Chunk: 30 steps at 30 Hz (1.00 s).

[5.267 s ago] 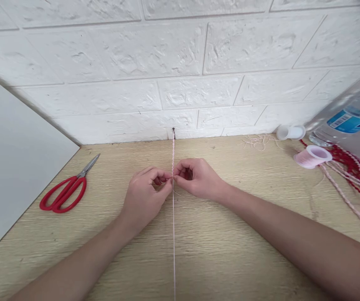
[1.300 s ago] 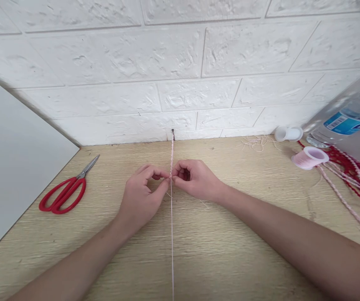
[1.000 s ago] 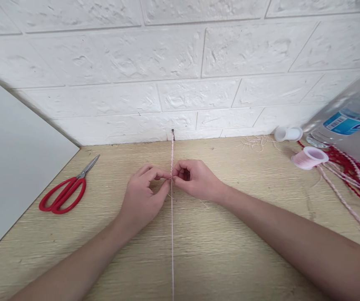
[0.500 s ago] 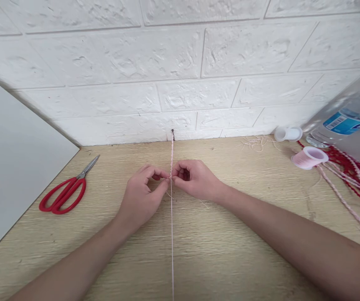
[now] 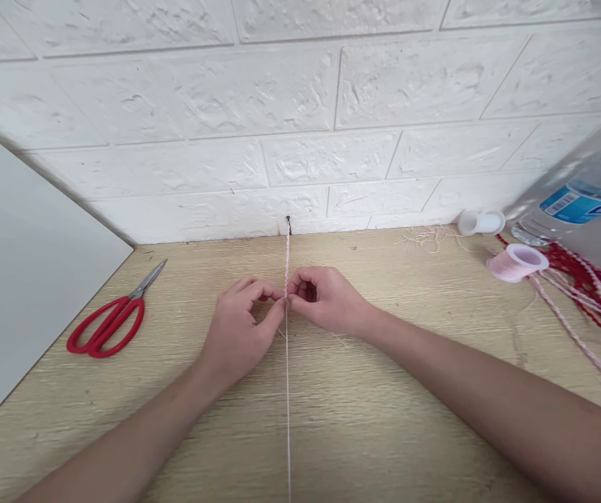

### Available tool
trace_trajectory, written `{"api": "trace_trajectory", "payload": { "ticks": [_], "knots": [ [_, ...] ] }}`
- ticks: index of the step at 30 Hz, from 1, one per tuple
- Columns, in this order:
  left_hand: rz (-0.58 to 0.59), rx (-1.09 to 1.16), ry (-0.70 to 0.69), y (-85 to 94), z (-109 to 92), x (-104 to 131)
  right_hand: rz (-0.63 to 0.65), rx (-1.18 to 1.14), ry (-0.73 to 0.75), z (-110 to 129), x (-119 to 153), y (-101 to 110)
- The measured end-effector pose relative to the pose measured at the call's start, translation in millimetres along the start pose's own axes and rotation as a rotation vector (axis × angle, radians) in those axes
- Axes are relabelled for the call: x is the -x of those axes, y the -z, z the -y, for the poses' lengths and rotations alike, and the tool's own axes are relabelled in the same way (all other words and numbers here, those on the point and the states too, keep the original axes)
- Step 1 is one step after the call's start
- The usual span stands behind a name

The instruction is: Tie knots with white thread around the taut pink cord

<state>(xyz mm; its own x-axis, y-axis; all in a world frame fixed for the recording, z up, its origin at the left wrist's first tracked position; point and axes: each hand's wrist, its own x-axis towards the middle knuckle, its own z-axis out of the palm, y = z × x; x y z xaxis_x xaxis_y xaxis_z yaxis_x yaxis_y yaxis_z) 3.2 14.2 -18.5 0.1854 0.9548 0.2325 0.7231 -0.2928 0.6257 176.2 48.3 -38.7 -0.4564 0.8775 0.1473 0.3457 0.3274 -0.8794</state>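
Observation:
A pale pink cord point(image 5: 288, 405) runs taut from the bottom edge of the view up to a dark hole at the foot of the wall. Its far stretch is a knotted braid point(image 5: 286, 262). My left hand point(image 5: 242, 318) pinches a thin thread at the near end of the braid, thumb against index finger. From the other side my right hand point(image 5: 326, 297) pinches thread at the same spot, its fingers curled. Fine loose thread ends show below both hands. The exact knot between the fingertips is too small to make out.
Red-handled scissors point(image 5: 112, 321) lie at left near a white panel point(image 5: 33, 272). At right are a pink thread spool point(image 5: 513, 264), a white spool point(image 5: 481, 223), a water bottle point(image 5: 567, 206) and red and pink cords point(image 5: 588, 293). A white brick-pattern wall point(image 5: 300, 91) stands behind.
My left hand has shifted very slightly right, close against the cord, and the thread at its fingertips shows less. My right hand stays almost where it was.

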Motion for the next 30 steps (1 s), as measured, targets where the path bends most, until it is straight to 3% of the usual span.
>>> {"api": "trace_trajectory", "payload": {
  "ticks": [11, 20, 30],
  "knots": [
    [-0.072, -0.033, 0.012, 1.2, -1.5, 0.1, -0.001, 0.002, -0.017, 1.7, 0.2, -0.2],
    [-0.103, -0.186, -0.114, -1.9, -1.1, 3.5, 0.009, -0.008, -0.004, 0.1, 0.4, 1.2],
    [-0.081, -0.137, -0.065, -0.1, -2.9, 1.3, -0.004, -0.006, -0.008, 1.7, 0.2, 0.1]
  ]
}}
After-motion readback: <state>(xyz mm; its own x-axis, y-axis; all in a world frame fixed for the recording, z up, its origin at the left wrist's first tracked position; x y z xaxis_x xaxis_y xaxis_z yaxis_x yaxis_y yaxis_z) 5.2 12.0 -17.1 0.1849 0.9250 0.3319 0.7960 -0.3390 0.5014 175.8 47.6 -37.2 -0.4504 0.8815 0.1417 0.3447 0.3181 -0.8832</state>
